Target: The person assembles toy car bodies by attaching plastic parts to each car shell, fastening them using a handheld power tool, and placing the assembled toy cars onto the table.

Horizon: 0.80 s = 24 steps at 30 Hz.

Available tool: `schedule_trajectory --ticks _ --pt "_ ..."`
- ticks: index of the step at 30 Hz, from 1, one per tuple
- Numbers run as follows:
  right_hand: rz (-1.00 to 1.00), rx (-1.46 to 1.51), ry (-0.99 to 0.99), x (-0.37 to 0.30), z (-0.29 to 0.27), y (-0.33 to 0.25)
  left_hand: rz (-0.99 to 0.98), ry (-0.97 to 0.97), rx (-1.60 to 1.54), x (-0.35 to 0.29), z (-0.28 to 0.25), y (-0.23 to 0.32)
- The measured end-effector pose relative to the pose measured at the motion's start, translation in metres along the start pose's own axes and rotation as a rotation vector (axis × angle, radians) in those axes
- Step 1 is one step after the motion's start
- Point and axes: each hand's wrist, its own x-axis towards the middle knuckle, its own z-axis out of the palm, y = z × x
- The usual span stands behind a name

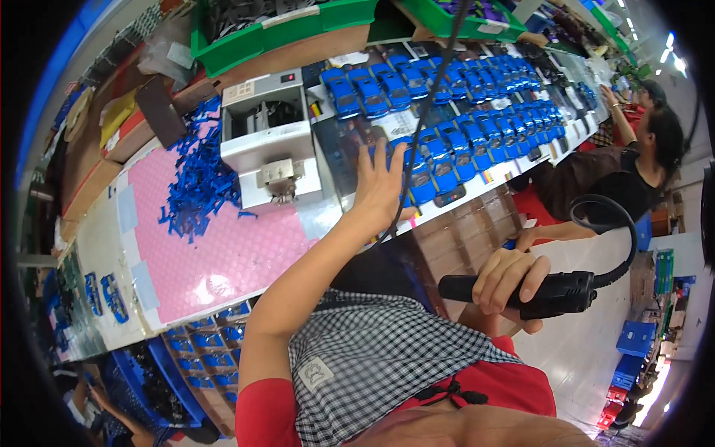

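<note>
The right hand has its fingers wrapped around a black tool, held in front of the person's body, off the desk's near edge. A corded loop rises from its rear end. The left hand reaches over the desk with its fingers spread, beside the nearest of the blue cars; whether they touch one I cannot tell.

To handle this well, I would keep the grip toward the tool's middle, let the loop hang clear, and steady any car with light fingertips so that the close-set rows are not knocked. The thin black cable crossing by the left hand could snag on the wrist.

Left of the cars, a white machine has dark parts in its hollow. Blue pieces lie heaped on a pink mat. Behind, one green bin holds dark parts and the farther bin purple ones. Below the desk's near edge, a divided tray carries blue cars in its compartments.
</note>
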Motion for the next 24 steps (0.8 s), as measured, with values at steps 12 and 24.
schedule_trajectory --ticks 12,24 --pt "0.056 -0.002 0.047 0.008 0.014 0.039 0.049 0.499 0.132 -0.143 -0.130 -0.034" --pt "0.378 -0.168 0.272 -0.004 0.068 0.166 -0.303 0.695 0.066 -0.218 -0.123 -0.170"
